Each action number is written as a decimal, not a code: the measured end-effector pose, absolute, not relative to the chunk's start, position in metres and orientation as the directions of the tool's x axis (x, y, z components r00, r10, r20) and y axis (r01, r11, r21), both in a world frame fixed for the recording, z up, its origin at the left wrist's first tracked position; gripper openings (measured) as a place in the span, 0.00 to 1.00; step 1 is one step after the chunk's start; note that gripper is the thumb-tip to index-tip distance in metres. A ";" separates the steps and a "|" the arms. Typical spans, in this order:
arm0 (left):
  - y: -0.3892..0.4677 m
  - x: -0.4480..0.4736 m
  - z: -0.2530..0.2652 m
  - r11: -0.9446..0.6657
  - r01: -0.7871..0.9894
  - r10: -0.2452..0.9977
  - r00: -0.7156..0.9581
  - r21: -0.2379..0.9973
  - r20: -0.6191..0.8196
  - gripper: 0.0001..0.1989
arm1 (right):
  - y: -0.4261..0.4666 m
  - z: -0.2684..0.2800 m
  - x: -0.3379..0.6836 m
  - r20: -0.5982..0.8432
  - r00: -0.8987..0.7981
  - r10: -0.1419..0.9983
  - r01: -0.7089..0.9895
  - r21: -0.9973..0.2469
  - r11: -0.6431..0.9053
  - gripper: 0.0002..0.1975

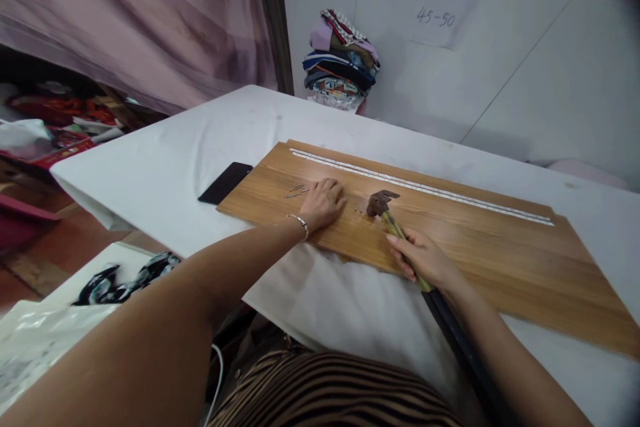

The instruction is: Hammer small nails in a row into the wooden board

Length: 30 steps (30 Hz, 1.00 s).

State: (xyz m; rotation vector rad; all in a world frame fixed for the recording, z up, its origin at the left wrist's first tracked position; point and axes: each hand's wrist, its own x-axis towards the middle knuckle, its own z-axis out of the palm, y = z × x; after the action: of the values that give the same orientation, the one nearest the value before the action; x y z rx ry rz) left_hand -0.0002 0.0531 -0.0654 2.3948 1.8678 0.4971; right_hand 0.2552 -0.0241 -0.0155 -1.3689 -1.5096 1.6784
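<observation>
A wooden board with brown grain lies across the table. My right hand is wrapped round the yellow-and-black handle of a claw hammer. The hammer's rusty head rests on or just above the board, with a few small dark specks or holes beside it. Palm down, my left hand lies on the board left of the hammer head, its fingers slightly bent. Several loose nails lie beside that hand. Anything under the palm is hidden. Two thin white measuring strips run along the board's far side.
A black phone lies at the board's left end on the white-covered table. Folded clothes are stacked by the wall behind. Handwritten paper notes hang on the wall. A pink curtain hangs at the left.
</observation>
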 end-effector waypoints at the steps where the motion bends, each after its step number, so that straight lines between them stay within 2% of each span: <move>1: 0.053 0.000 -0.066 -0.262 0.933 0.954 0.212 0.246 0.211 0.12 | -0.024 -0.015 0.256 -0.347 -0.367 0.863 0.254 -0.930 -0.266 0.26; 6: 0.053 0.001 -0.065 -0.261 0.932 0.955 0.210 0.251 0.210 0.12 | -0.025 -0.014 0.256 -0.359 -0.333 0.872 0.256 -0.925 -0.283 0.26; 13: 0.052 0.002 -0.063 -0.255 0.932 0.957 0.205 0.259 0.205 0.12 | -0.024 -0.016 0.256 -0.354 -0.388 0.851 0.280 -0.925 -0.257 0.27; 22: 0.053 0.002 -0.066 -0.270 0.921 0.951 0.210 0.279 0.226 0.12 | -0.024 -0.019 0.259 -0.362 -0.333 0.871 0.282 -0.920 -0.274 0.25; 30: 0.053 0.002 -0.065 -0.266 0.927 0.953 0.213 0.263 0.214 0.13 | -0.023 -0.020 0.258 -0.355 -0.369 0.859 0.295 -0.921 -0.254 0.27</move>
State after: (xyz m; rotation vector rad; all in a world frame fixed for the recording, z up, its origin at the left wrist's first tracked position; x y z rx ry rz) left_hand 0.0022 0.0529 -0.0646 2.3851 1.8534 0.5145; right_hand 0.2583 -0.0230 -0.0199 -1.4034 -1.5502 1.6621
